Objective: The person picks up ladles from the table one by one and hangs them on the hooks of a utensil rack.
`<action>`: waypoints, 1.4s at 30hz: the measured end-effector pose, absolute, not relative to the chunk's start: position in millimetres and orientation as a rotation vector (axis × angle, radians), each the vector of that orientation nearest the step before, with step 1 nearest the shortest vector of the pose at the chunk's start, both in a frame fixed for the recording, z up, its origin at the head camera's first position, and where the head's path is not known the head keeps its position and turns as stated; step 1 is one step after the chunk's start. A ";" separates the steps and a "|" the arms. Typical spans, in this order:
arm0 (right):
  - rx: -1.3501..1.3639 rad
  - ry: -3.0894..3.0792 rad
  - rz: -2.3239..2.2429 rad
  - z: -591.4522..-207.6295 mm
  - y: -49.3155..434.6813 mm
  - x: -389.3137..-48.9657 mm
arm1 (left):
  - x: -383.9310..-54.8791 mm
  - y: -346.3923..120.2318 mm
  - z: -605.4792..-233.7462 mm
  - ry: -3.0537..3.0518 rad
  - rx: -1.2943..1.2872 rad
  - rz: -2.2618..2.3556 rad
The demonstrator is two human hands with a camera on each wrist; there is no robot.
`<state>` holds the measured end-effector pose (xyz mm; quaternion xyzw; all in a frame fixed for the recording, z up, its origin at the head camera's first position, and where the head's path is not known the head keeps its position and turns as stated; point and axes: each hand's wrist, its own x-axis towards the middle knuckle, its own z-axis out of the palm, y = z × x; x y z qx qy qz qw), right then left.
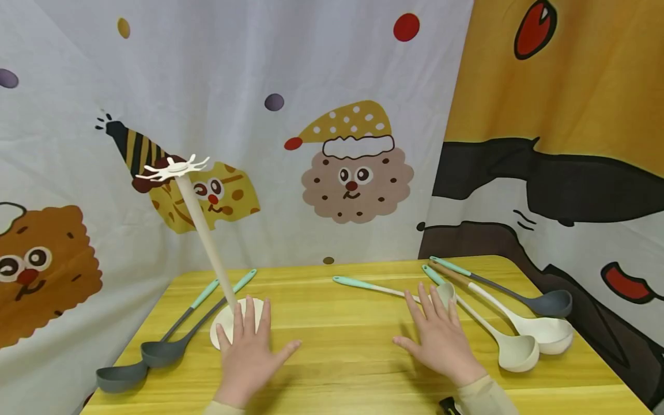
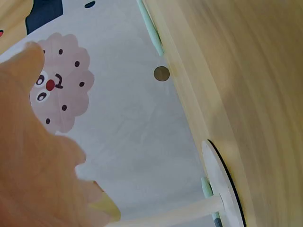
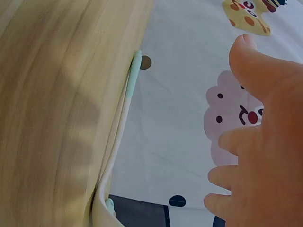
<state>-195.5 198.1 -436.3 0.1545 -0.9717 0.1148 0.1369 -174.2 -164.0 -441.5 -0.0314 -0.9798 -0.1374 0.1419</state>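
Observation:
My left hand (image 1: 248,358) is held over the table with its fingers spread, holding nothing. In the head view it overlaps the round base of a cream utensil stand (image 1: 204,230), whose top is a ring of hooks. My right hand (image 1: 441,341), also spread and bare, hovers at the right. Behind its fingers lies a pale ladle with a mint handle (image 1: 358,282), partly hidden. Close to the right lie a cream ladle (image 1: 519,353), a white ladle with a wooden handle (image 1: 556,336) and a dark grey ladle (image 1: 552,304).
Two dark grey ladles with mint handles lie left of the stand, one bowl (image 1: 121,377) near the table's left edge, the other bowl (image 1: 166,353) beside it. The yellow wooden table (image 1: 332,357) ends at a cartoon-printed curtain (image 1: 223,75). A small black object (image 1: 449,405) shows by the right wrist.

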 end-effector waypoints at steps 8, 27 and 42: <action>0.472 -2.789 0.369 -435.2 196.7 -196.4 | -178.2 -179.4 -436.0 -2.643 -0.052 -0.403; 0.536 -2.738 0.553 -435.7 179.5 -203.2 | -195.2 -212.7 -417.0 -2.287 -0.088 -0.470; 0.581 -2.728 0.668 -437.0 158.2 -209.7 | -214.6 -234.1 -385.1 -2.397 -0.007 -0.609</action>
